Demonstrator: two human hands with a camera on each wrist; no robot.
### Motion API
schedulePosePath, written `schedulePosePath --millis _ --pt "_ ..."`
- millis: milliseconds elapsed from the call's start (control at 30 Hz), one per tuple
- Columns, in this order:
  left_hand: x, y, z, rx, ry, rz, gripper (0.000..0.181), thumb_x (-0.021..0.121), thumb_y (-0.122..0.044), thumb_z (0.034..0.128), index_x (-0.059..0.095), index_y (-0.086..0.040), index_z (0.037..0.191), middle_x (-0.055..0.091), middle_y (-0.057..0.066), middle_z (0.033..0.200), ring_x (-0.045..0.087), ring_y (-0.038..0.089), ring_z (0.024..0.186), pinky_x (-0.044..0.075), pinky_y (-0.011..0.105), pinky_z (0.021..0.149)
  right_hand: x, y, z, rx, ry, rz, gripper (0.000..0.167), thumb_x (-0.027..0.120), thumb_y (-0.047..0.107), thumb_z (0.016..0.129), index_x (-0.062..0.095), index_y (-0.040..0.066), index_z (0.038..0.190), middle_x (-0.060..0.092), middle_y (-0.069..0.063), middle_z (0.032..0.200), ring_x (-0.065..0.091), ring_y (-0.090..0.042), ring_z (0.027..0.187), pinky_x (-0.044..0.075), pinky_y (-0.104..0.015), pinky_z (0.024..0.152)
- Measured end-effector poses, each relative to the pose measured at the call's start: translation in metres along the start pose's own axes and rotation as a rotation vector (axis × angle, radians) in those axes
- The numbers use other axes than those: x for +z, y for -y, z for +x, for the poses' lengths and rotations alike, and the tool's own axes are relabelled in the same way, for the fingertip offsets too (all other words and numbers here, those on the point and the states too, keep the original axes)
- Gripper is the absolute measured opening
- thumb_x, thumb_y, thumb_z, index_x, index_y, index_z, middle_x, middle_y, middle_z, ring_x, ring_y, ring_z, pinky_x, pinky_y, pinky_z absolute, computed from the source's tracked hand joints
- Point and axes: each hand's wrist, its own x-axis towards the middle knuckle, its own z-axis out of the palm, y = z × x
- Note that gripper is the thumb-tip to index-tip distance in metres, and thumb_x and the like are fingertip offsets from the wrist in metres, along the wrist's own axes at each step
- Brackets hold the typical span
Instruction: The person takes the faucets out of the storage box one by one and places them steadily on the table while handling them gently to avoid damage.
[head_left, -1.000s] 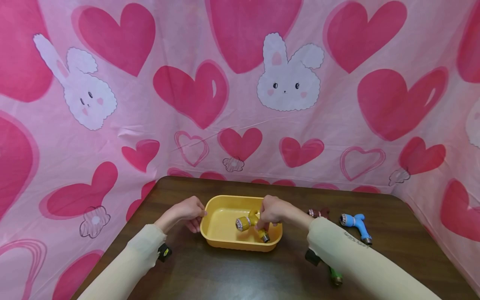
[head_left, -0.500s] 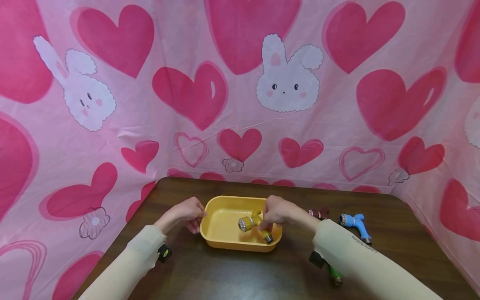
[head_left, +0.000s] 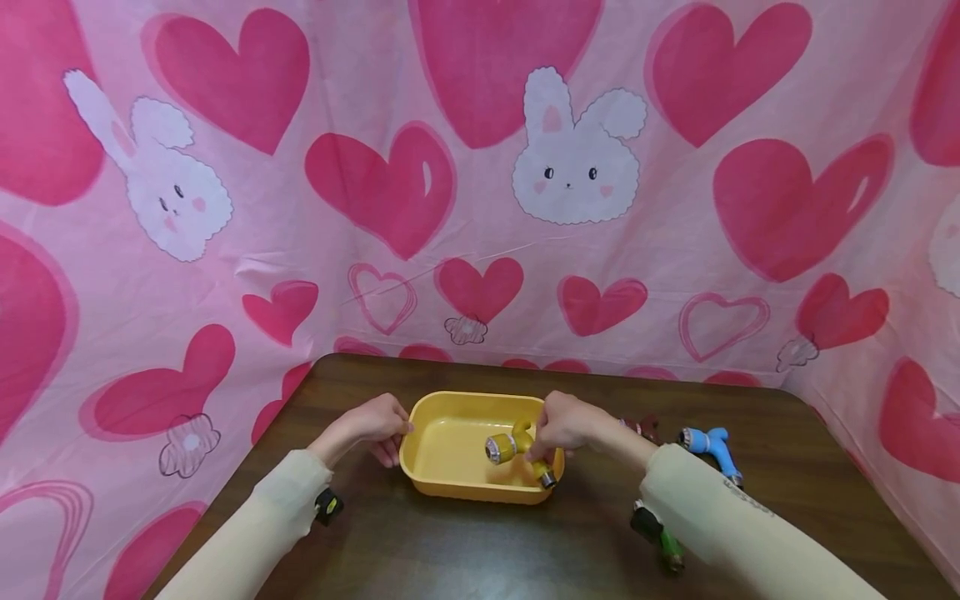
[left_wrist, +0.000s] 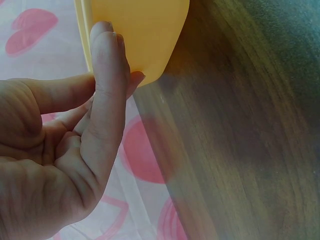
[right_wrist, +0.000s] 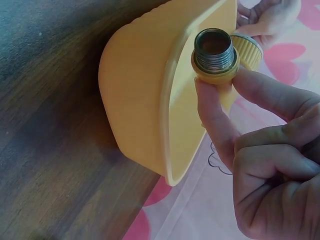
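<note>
A yellow branched fitting [head_left: 501,448], with a ribbed round head and a hollow threaded metal end [right_wrist: 215,47], is pinched between the thumb and finger of my right hand [head_left: 564,423]. In the head view it is over the right end of a yellow plastic basin [head_left: 450,492]; the right wrist view shows it near the rim. My left hand [head_left: 378,427] holds the basin's left end, its fingers [left_wrist: 107,90] against the wall in the left wrist view. Nothing else shows inside the basin.
Similar fittings lie on the dark wooden table [head_left: 420,550] to the right: a blue one [head_left: 708,446], a dark red one [head_left: 647,427] partly behind my forearm, and a green one [head_left: 671,546] partly under my sleeve. A pink heart-patterned cloth [head_left: 480,208] surrounds the table.
My right hand has shifted a little to the right, carrying the yellow fitting toward the basin's right end. The left hand and the basin stay where they were.
</note>
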Motion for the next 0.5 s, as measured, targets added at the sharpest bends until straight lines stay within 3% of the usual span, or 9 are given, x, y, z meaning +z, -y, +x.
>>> schedulePosePath --millis 500 --pt "0.000 0.004 0.002 -0.002 0.005 -0.017 0.019 0.062 -0.007 0.1045 0.077 0.002 0.098 0.069 0.017 0.072 0.069 0.021 0.053 0.063 0.036 0.054 -0.002 -0.009 -0.011 0.015 0.005 0.047 0.029 0.093 0.023 0.081 0.074 0.009 0.064 0.070 -0.005 0.062 0.042 -0.009 0.044 0.035 -0.018 0.040"
